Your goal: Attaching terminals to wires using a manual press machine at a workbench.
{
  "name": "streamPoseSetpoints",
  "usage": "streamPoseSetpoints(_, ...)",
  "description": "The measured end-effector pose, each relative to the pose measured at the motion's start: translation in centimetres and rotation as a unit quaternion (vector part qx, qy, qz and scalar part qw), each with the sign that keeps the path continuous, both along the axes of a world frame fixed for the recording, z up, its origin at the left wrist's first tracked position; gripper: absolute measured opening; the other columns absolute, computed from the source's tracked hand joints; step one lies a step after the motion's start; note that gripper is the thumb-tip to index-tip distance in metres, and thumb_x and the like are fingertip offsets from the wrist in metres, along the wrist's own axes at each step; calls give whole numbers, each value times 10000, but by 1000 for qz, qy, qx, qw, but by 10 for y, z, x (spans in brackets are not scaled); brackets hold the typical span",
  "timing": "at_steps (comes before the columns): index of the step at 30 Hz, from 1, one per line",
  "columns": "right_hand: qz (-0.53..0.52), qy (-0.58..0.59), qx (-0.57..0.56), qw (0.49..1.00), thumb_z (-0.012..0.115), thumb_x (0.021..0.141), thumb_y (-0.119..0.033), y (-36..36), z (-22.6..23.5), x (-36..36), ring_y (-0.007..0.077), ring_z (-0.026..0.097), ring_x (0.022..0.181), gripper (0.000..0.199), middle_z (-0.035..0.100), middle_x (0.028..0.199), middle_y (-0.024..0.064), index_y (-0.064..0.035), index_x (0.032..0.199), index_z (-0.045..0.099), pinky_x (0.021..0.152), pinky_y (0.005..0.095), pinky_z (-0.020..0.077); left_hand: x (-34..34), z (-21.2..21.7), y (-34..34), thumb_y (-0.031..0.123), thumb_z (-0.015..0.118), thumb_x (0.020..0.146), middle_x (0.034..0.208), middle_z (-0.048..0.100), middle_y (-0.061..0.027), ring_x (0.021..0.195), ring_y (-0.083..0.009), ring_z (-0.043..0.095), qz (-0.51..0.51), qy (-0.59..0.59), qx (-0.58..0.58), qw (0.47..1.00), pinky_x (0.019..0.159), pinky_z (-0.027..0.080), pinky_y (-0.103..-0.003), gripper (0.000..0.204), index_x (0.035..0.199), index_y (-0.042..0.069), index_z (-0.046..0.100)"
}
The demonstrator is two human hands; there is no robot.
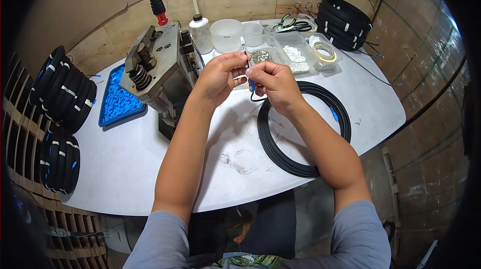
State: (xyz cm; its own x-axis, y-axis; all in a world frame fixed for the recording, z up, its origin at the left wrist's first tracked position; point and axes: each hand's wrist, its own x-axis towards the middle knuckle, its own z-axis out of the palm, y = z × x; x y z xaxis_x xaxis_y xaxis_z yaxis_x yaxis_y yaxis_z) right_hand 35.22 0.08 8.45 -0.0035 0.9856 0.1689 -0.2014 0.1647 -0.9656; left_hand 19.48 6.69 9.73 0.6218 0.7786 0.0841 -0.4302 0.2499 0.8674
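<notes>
My left hand (220, 76) and my right hand (278, 86) meet above the middle of the table, fingertips pinched on the end of a black cable (258, 100). A slim white tip (242, 41) points up and away beyond my fingers. A blue piece (252, 86) on the cable shows below my right fingers; its exact form is partly hidden. From there the cable bends toward a large black cable coil (345, 118), which lies flat under my right forearm. A blue connector (334, 113) shows on the coil's right side.
A metal press (163, 51) stands left of my hands, beside a blue tray (104, 111) of small blue parts. Behind are a white bottle (200, 33), a round translucent tub (225, 36), and a tape roll (326, 51). Bundled coils stand at far right (343, 23) and left (62, 91).
</notes>
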Motion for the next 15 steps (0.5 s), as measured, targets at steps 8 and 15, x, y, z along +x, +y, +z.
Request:
streamPoseSetpoints(8, -14, 16, 29, 999, 710, 844, -152, -3, -1, -1, 29, 473, 565, 127, 607, 701, -2, -31, 833, 670, 481, 190, 339, 2, 1, -4, 134, 586, 915, 928, 636, -35, 831, -130, 608, -11, 2, -7, 1000, 748, 497, -281, 119, 992, 47, 610)
streamPoseSetpoints(15, -8, 8, 49, 999, 706, 854, -150, -5, 0, -1, 25, 467, 571, 131, 607, 707, -5, -25, 840, 670, 482, 190, 333, 1, 3, -5, 130, 582, 917, 933, 633, -45, 833, -140, 607, -16, -5, -9, 1000, 761, 508, -295, 119, 990, 40, 608)
